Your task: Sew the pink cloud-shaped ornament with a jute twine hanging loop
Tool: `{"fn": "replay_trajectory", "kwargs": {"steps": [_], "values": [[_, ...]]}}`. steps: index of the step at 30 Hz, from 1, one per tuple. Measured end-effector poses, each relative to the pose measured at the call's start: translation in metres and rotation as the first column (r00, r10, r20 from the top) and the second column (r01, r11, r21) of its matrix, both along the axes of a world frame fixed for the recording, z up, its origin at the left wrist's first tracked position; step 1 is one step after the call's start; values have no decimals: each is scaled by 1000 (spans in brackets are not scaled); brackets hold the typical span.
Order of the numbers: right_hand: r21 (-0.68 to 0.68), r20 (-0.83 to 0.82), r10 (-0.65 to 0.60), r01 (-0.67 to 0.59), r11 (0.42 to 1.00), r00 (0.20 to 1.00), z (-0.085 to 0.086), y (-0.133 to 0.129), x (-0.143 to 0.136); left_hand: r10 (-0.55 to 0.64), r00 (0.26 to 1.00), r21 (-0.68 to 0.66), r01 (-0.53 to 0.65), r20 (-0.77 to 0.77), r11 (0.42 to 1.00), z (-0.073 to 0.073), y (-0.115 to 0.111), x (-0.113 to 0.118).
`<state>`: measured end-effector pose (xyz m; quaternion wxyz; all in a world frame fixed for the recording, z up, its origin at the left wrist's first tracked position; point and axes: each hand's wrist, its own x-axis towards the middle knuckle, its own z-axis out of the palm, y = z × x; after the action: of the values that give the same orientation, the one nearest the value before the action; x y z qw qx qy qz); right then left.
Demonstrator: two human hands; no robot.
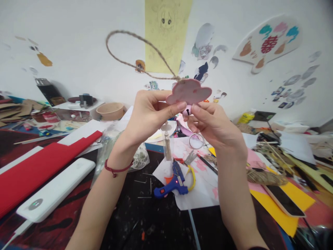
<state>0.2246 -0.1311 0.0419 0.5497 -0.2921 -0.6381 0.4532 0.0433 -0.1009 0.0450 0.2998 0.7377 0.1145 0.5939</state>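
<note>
Both hands are raised in front of me around a pink cloud-shaped ornament (pixel 191 89). My left hand (pixel 153 111) pinches the cloud's lower left edge between thumb and fingers. A twine loop (pixel 125 33) is fixed at the cloud's top and arches out to the left. Just under the cloud sits a small pink jingle bell (pixel 187 110) with a dark slot. My right hand (pixel 208 119) pinches this bell from the right with thumb and forefinger. Whether the bell is joined to the cloud cannot be made out.
Below the hands lie a blue glue gun (pixel 173 182) with a red light, yellow-handled scissors (pixel 191 173) and a tape roll (pixel 196 141) on white paper. At left are a white power bank (pixel 57 189) and red card (pixel 47 170). A phone (pixel 283 200) and twine bundle (pixel 266 177) lie right.
</note>
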Motion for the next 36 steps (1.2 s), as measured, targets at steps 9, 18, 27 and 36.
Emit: {"fn": "replay_trajectory", "kwargs": {"steps": [9, 18, 27, 36], "values": [[61, 49, -8, 5, 998, 999, 2, -1, 2, 14, 1000, -30, -14, 9, 999, -3, 1, -2], [287, 38, -189, 171, 943, 981, 4, -5, 8, 163, 958, -60, -153, 237, 986, 2, 11, -6], [239, -20, -210, 209, 948, 978, 7, 5, 28, 139, 958, -95, -118, 252, 988, 3, 17, -11], [185, -47, -308, 311, 932, 950, 11, -8, 17, 83, 956, -134, -47, 283, 990, 5, 13, -12]]}}
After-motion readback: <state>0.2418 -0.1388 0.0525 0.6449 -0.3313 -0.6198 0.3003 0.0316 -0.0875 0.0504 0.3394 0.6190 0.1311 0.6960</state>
